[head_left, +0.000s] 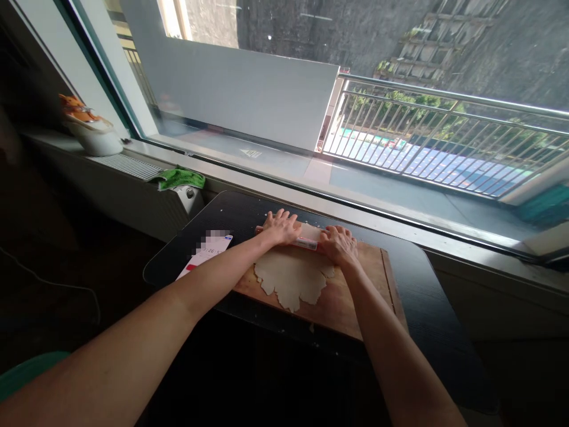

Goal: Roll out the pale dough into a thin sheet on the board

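A sheet of dough (288, 277) with a ragged edge lies flat on a wooden board (342, 302). Across its far part rests a rolling pin (306, 242) with a printed label. My left hand (281, 226) is over the pin's left end, fingers reaching over the top. Over the right end, my right hand (340, 242) has its fingers bent around the pin. Both palms press down from above, and they cover much of the pin. Some dough also shows beyond the pin, between the hands.
The board lies on a black table (427, 296) beside a large window. A phone (207, 256) is left of the board, partly behind my left forearm. A green cloth (181, 177) lies on the radiator (146, 190), near a white pot (95, 136). Small dough crumbs dot the table.
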The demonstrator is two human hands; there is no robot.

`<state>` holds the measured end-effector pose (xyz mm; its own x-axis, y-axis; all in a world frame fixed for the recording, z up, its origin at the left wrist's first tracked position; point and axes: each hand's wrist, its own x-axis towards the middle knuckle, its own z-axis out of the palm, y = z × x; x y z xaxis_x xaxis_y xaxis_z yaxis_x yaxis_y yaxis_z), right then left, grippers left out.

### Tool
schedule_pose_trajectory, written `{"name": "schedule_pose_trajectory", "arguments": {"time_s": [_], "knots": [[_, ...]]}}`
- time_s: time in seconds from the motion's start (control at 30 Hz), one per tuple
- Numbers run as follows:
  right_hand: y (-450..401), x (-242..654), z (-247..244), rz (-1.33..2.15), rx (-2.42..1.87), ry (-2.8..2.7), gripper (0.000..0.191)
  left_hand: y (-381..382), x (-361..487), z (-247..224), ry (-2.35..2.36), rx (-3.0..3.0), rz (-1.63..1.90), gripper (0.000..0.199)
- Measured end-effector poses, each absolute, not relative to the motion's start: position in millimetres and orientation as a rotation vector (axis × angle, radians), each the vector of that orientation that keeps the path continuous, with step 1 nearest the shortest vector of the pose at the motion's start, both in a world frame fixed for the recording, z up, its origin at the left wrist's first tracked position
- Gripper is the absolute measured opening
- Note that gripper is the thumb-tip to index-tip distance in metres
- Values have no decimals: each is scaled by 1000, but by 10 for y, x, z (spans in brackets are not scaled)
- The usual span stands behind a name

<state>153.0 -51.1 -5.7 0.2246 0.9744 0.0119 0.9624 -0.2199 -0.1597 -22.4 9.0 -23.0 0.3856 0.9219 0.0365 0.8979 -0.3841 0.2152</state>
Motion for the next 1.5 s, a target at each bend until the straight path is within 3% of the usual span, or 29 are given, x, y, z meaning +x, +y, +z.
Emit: {"name": "schedule_pose_trajectory", "arguments": {"time_s": [0.2,0.47,0.73,1.1,1.5], "knots": [[-921,1418,-139,-106,-2290,-1920,39,-337,-324,-262,1620,2568,341,48],[-1258,1365,-244,-167,-2185,-1900,39,-663,-459,-373,1562,2694,523,50],[-784,1436,-180,-174,-2261,-1899,41,-164,-291,-322,1635,2602,388,52],[4,1627,-65,112,-2339,-1844,47,591,-98,-257,1704,2494,400,52],[-277,1569,-75,162,-2368,-1834,45,320,-168,-248,1761,2407,269,55]]}}
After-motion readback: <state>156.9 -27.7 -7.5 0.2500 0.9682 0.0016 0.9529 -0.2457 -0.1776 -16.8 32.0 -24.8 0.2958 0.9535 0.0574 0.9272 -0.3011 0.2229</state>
